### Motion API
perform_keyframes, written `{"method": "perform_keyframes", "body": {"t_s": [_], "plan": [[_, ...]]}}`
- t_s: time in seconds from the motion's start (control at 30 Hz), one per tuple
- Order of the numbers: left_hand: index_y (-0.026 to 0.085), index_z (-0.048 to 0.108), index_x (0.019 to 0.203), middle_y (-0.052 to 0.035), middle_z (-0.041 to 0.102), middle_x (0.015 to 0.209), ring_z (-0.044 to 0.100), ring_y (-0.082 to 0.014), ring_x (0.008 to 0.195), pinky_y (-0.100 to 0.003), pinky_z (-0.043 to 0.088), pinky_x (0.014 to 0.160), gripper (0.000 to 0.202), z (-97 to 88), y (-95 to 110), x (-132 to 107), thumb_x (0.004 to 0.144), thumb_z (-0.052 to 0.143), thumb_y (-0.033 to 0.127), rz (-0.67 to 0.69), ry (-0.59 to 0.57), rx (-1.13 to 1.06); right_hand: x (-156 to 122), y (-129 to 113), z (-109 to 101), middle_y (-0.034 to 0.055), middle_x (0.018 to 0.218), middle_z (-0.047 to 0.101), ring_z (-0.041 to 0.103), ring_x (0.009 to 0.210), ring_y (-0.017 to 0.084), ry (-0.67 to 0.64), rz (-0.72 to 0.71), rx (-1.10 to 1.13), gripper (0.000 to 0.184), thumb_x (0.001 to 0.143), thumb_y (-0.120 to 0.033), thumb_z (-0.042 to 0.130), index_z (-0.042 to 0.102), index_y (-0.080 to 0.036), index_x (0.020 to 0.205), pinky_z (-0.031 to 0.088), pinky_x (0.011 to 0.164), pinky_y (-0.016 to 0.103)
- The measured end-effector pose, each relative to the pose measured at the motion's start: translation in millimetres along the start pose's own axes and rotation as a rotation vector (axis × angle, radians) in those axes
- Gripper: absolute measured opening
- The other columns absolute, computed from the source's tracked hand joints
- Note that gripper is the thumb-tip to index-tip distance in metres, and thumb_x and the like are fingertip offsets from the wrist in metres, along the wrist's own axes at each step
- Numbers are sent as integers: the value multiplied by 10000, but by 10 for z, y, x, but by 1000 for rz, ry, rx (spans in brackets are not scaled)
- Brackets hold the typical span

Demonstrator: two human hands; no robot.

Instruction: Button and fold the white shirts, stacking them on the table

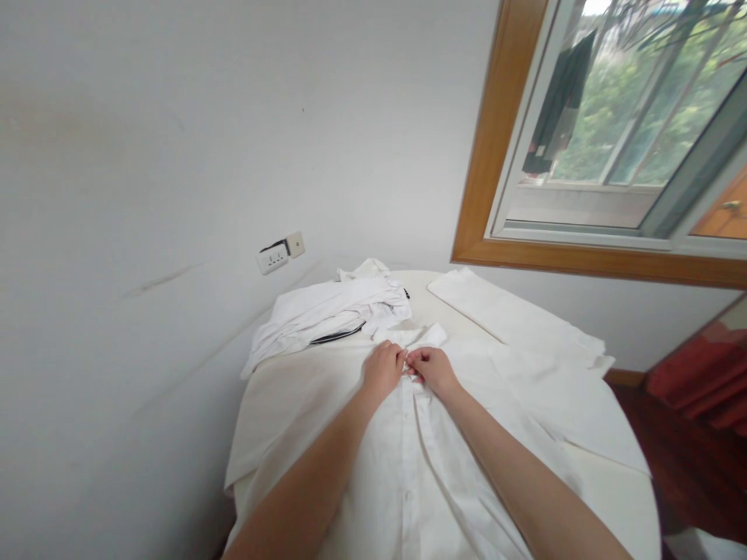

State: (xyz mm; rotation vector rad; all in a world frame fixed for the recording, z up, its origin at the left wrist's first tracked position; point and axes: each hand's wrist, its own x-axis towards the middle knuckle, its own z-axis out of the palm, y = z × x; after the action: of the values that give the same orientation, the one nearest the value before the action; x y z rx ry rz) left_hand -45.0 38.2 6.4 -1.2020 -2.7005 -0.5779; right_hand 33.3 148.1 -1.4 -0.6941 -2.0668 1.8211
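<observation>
A white button-up shirt (pixel 385 467) lies spread on the table, its collar (pixel 429 336) toward the wall. The front placket runs down the middle, with the lower part of the front hanging apart in folds. Just below the collar, my left hand (pixel 384 369) pinches the placket's edge. My right hand (pixel 433 370) is closed on the same spot from the other side, fingertips nearly meeting those of the left. Whatever button sits between the fingers is hidden. One sleeve (pixel 519 315) stretches out to the back right.
A rumpled pile of white clothing (pixel 327 307) with a dark-edged strip lies at the back left of the round cream table (pixel 624 498). Behind stand a white wall with a socket (pixel 273 259) and a wood-framed window (pixel 490 132). Red fabric (pixel 706 373) hangs at the right.
</observation>
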Motion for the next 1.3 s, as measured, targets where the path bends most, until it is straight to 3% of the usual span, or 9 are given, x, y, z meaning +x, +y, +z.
{"method": "perform_keyframes", "body": {"t_s": [0.2, 0.57, 0.73, 0.93, 1.07, 1.3], "plan": [[195, 598, 916, -71, 589, 986, 541, -183, 957, -288, 394, 811, 274, 23, 26, -6, 959, 346, 293, -16, 1, 20, 50, 66, -27, -21, 549, 641, 625, 533, 137, -28, -17, 17, 94, 671, -183, 549, 640, -171, 688, 473, 447, 202], [158, 603, 912, -95, 599, 922, 558, -208, 911, -324, 398, 809, 298, -8, 5, 55, 957, 319, 239, 129, -5, 116, 32, 2, -26, -11, 579, 627, 632, 498, 150, -36, 39, 26, 64, 702, -217, 548, 581, -173, 669, 456, 369, 207], [163, 602, 879, -91, 599, 905, 562, -204, 887, -321, 396, 794, 292, 0, -29, 72, 953, 328, 232, 135, 6, 54, 21, 34, 2, -27, 516, 573, 589, 457, 138, 27, -29, -40, 89, 710, -248, 538, 583, -176, 684, 461, 369, 208], [193, 611, 831, -63, 593, 867, 548, -179, 838, -299, 389, 770, 292, -2, -78, 78, 945, 350, 257, 176, -13, -34, 16, 33, -23, -12, 572, 600, 614, 527, 147, 37, -18, 50, 135, 713, -282, 536, 603, -171, 751, 511, 425, 223], [195, 599, 823, -56, 580, 859, 532, -182, 845, -305, 387, 778, 259, 6, -79, 62, 937, 371, 244, 218, 68, -40, 30, 27, -70, 7, 652, 637, 652, 624, 166, -29, -34, 100, 150, 690, -283, 560, 618, -165, 763, 535, 471, 239], [191, 581, 812, -51, 568, 863, 523, -187, 868, -319, 403, 801, 222, 24, -82, 66, 929, 398, 236, 218, 176, -71, 13, 82, -23, 15, 702, 659, 672, 654, 192, 36, -126, 60, 180, 706, -299, 533, 607, -182, 822, 529, 430, 246]]}}
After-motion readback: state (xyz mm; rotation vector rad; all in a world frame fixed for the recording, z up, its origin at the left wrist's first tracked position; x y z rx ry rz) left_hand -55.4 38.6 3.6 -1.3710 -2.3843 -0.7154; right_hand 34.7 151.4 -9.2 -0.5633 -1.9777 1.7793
